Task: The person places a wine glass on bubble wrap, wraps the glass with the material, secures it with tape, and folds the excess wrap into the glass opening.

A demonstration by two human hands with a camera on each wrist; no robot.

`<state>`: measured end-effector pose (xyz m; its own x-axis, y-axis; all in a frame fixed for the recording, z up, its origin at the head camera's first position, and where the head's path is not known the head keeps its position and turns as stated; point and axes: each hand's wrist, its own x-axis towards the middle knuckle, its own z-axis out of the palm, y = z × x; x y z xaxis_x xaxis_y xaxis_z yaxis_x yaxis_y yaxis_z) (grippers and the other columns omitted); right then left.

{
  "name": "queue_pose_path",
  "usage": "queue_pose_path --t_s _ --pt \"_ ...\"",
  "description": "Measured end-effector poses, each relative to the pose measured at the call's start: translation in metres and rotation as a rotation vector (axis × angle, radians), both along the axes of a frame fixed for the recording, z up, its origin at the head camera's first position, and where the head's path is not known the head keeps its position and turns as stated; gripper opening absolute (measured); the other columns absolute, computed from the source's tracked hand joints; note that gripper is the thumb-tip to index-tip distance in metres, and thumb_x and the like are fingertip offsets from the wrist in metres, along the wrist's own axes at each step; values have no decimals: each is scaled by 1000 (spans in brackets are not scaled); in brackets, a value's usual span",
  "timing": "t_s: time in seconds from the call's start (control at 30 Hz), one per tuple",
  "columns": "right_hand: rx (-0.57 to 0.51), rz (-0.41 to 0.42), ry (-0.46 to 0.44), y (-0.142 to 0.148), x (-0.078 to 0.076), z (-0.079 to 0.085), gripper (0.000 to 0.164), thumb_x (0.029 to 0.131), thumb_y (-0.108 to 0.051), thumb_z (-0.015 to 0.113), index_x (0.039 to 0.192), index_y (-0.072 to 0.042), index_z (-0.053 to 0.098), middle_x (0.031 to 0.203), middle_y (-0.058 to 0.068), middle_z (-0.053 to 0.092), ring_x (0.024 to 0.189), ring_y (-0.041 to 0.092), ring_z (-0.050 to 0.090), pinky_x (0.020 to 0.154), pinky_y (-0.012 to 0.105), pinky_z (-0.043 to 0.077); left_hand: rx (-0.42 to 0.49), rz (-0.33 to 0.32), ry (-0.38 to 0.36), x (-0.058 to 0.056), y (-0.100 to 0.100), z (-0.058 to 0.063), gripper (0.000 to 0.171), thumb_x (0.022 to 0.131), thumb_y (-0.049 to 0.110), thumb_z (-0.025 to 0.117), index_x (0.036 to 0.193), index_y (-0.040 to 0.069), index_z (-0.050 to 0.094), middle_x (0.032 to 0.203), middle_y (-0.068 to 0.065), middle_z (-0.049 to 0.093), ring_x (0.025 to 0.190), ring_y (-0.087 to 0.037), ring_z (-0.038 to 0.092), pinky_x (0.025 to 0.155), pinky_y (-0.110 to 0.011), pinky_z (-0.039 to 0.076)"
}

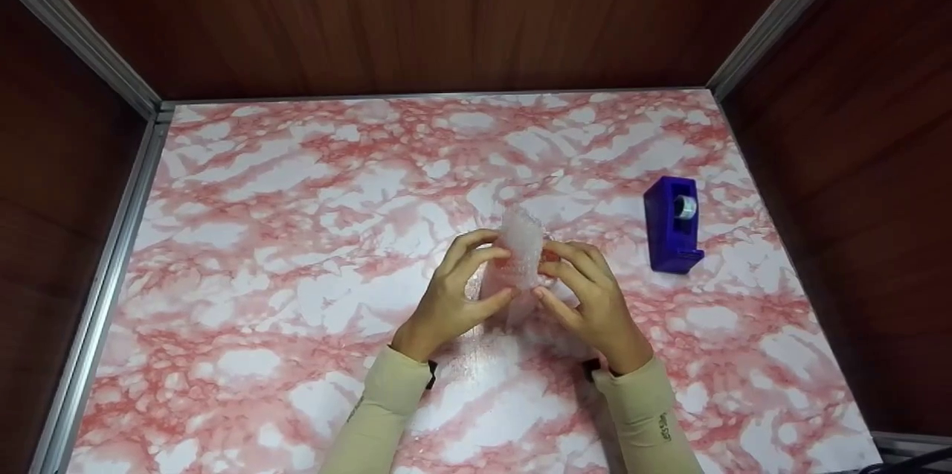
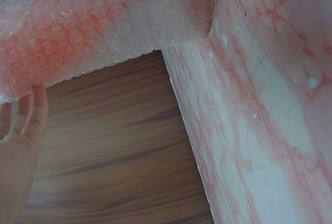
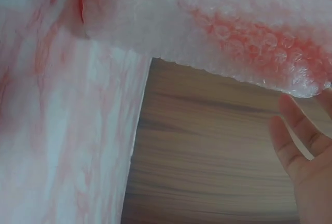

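Note:
A bundle of clear bubble wrap (image 1: 523,239) stands upright at the middle of the table, with something orange-red showing through its bubbles. On its left side, my left hand (image 1: 450,295) holds it between thumb and bent fingers. My right hand (image 1: 595,299) grips the opposite side, thumb low near the front and fingers higher up. In the left wrist view, fingertips press under the wrap's (image 2: 78,32) bubbly edge. The right wrist view shows the right hand's (image 3: 311,156) fingers at the edge of the wrap (image 3: 238,37), two fingertips just below it. The wrapped object's shape is hidden.
A blue-purple tape dispenser (image 1: 669,228) with a roll of clear tape (image 1: 685,207) stands to the right of my hands. The table (image 1: 297,199) has a red-and-white marbled top. Dark wood-grain panels (image 1: 446,13) with metal frame bars enclose its back and sides.

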<state>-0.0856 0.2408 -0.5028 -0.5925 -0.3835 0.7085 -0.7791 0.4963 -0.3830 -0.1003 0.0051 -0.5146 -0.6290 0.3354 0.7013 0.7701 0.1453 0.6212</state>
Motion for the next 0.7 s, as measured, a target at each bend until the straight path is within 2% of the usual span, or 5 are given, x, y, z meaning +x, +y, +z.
queue_pose_path --t_s 0.13,0.27,0.37,0.57,0.7 --pt "76 -33 17 0 -2 3 26 98 -34 65 100 -8 72 132 9 63 111 33 58 99 44 41 3 4 11 -1 0 0 48 83 9 83 126 6 60 137 -17 47 126 -32 49 101 -38 45" --pt "126 -42 24 -1 -5 4 29 100 -36 61 93 -10 69 116 8 67 105 32 58 97 44 41 8 9 14 -2 0 1 47 83 8 83 125 6 61 136 -17 48 125 -32 50 101 -39 45" --pt "139 -29 8 -2 -8 2 29 102 -37 58 92 -11 66 107 6 65 101 30 57 95 41 42 12 10 14 -2 0 1 47 83 9 83 124 6 61 135 -17 49 124 -31 51 101 -39 45" --pt "94 7 -29 -3 -8 -3 28 103 -36 57 95 -10 65 102 4 61 92 25 55 87 34 42 10 8 3 -1 0 -1 45 84 12 83 124 6 62 135 -15 50 124 -29 52 102 -38 45" --pt "9 35 -69 -2 -5 -5 28 101 -34 62 101 -6 65 109 6 62 100 26 58 91 35 44 13 4 -10 -1 0 -1 47 84 10 83 125 5 60 135 -15 51 124 -29 52 103 -38 44"
